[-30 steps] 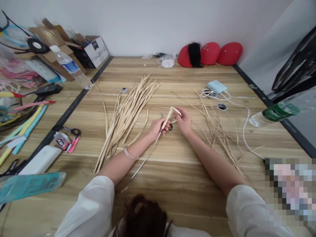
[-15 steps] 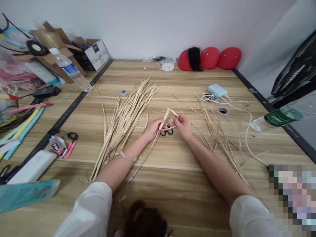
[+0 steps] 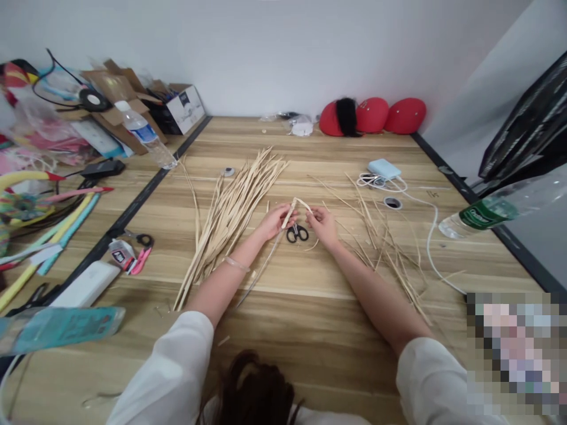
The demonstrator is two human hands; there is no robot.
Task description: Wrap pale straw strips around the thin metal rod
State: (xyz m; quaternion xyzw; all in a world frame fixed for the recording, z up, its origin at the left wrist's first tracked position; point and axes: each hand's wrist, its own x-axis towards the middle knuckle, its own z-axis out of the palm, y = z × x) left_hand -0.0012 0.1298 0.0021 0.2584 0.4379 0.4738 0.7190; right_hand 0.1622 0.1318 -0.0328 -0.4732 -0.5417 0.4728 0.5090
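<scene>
Near the middle of the table my left hand (image 3: 275,221) pinches a thin metal wire (image 3: 264,267) whose upper end is wrapped in a pale straw strip. The wrapped part (image 3: 289,215) stands up tilted between the fingers. From its top the loose straw strip (image 3: 303,204) arches over to my right hand (image 3: 322,224), whose fingers are closed on it. The strip's tail hangs below that hand. Black-handled scissors (image 3: 297,234) lie on the table between and just below both hands. To the left spreads a bundle of straw strips (image 3: 234,212).
Thinner loose strips (image 3: 381,236) lie to the right. A light blue power bank (image 3: 384,169) with a white cable, a tape roll (image 3: 392,203) and a green-label bottle (image 3: 482,213) are farther right. Red caps (image 3: 372,115) stand at the back; another bottle (image 3: 148,139) leans left.
The view has shifted a little. The straw strip, bent sharply before, now runs in a smoother arch between my hands, and the wrapped end sits lower. The scissors show more fully.
</scene>
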